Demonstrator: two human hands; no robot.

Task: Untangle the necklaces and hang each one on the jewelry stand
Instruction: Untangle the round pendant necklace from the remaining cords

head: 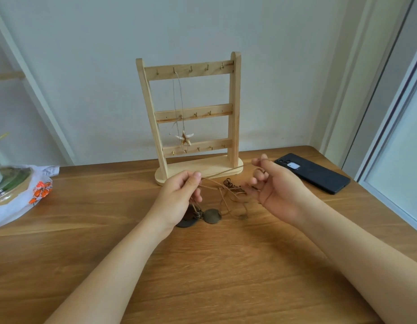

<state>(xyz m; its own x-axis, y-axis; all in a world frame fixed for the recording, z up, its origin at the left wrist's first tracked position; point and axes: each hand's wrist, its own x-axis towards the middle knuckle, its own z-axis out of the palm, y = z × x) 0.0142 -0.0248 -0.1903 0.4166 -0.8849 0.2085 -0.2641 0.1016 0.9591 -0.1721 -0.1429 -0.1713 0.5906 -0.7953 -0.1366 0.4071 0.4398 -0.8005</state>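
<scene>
Centrally on the warm brown wooden table (202,265), with its streaked grain, stands a pale, unvarnished wooden jewelry stand (234,101): 2 flat uprights on a rounded oval base, joined by 3 horizontal slats that carry small brass hooks. From the 2nd hook of the top slat hangs a fine, pale thread necklace with a rough, cream starfish pendant (184,137), which dangles just above the lowest slat. In front of the base, the left hand (179,197) pinches a thin tan cord (226,172) between thumb and forefinger, the other fingers curled under. The right hand (277,190), palm turned up, nips the same tan cord between thumb and forefinger tip, while its remaining fingers bend loosely inward. The cord runs taut between the 2 hands, above the table. Below it, loose loops of cord sag into a tangle (233,199) on the wood, with a small knobbly brown chain (228,183) caught among them. A round, dull bronze disc pendant (212,215) lies flat beside a dark oval pendant (186,222), the latter partly hidden under the left wrist. To the right rests a matte black rectangular phone (312,173); at the far left sits a crinkled white plastic bag with orange print (39,190).
</scene>
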